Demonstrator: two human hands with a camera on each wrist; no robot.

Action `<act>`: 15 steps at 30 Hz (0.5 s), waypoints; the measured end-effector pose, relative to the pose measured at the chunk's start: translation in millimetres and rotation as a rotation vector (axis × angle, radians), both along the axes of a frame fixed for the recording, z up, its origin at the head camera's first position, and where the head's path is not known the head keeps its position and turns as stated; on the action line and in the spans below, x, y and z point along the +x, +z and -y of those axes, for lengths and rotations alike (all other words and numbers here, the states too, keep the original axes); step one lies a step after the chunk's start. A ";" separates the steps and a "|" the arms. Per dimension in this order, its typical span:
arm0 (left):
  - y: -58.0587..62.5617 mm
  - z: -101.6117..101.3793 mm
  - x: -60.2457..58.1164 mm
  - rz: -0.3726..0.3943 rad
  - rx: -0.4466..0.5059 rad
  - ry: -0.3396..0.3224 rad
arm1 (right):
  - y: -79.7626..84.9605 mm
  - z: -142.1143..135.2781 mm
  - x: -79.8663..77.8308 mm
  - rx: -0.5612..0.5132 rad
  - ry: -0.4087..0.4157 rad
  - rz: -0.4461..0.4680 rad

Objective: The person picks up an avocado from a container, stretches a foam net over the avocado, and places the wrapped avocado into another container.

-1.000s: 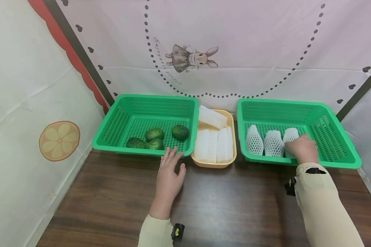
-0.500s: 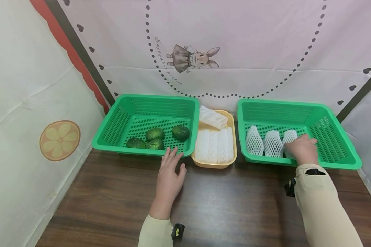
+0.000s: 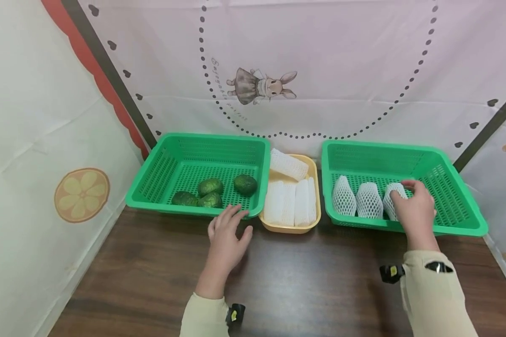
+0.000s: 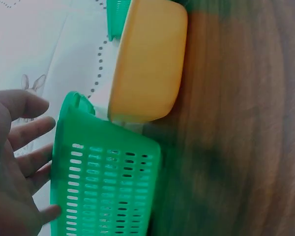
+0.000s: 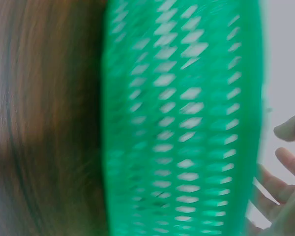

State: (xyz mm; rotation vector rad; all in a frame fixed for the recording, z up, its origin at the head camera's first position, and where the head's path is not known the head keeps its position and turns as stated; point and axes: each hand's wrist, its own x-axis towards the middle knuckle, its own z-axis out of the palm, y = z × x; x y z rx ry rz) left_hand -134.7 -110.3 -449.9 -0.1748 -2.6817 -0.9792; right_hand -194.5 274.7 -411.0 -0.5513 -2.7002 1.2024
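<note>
My right hand (image 3: 417,213) is just over the front of the right green basket (image 3: 468,210), beside the rightmost of three white foam-net-wrapped fruits (image 3: 389,201). In the right wrist view its fingers (image 5: 273,184) are spread, with nothing held. The fruit inside the nets is mostly hidden. At the front rim of the left green basket (image 3: 219,136), my left hand (image 3: 227,238) is spread and relaxed, fingertips right at the edge. Several dark green avocados (image 3: 211,186) lie inside that basket, one of them (image 3: 245,185) apart at the right.
Between the baskets stands a yellow tray (image 3: 291,229) with several white foam net sleeves (image 3: 288,203), one (image 3: 288,164) lying across the back. All stand on a dark wooden table (image 3: 312,281). A printed cloth (image 3: 341,70) hangs behind.
My right hand has loosened its fingers and drawn up from the rightmost wrapped fruit, which stays in the basket. My left hand has barely shifted. The head view has tilted slightly.
</note>
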 end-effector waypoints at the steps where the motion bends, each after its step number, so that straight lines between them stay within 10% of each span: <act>1: 1.9 1.9 -0.6 0.016 0.000 -0.013 | 2.8 3.9 7.8 -0.049 -0.010 -0.035; 9: 39.6 41.7 -27.6 0.020 0.003 -0.021 | 7.7 36.8 66.2 -0.490 -0.131 -0.323; 15: 55.2 77.9 -70.8 0.202 -0.099 0.090 | -6.5 53.0 78.8 -0.770 -0.191 -0.431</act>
